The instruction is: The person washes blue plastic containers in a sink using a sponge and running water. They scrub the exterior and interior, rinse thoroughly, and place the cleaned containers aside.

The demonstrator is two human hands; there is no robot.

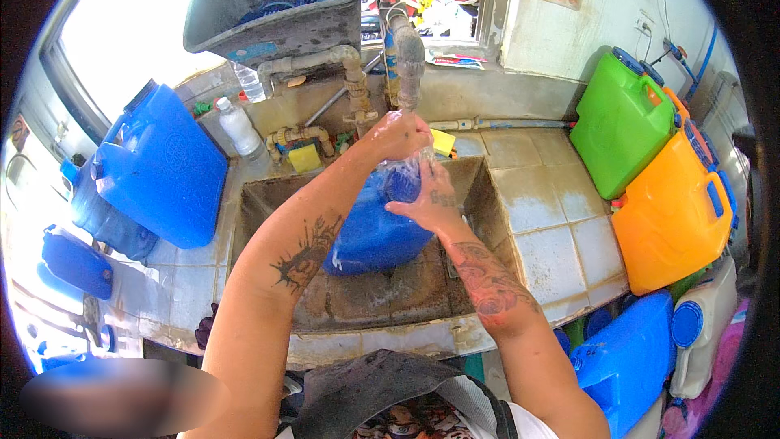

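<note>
A blue plastic water container [384,225] lies tilted in the tiled sink [390,302], its round dark-blue cap [403,185] towards the pipe. Just under the mouth of the upright tap pipe [409,64] is my left hand [401,136], wet, with curled fingers. Whether it holds anything is hidden. Water splashes below it onto the container. My right hand [431,196] is beside the cap, thumb spread across the cap's edge and fingers pointing up into the running water.
Yellow sponges [304,158] and a clear plastic bottle [239,128] are behind the sink. A grey tub [286,30] stands above. Another blue container [167,164] is at left; green [621,122] and orange [670,213] ones line the right counter. A blurred patch covers the lower left.
</note>
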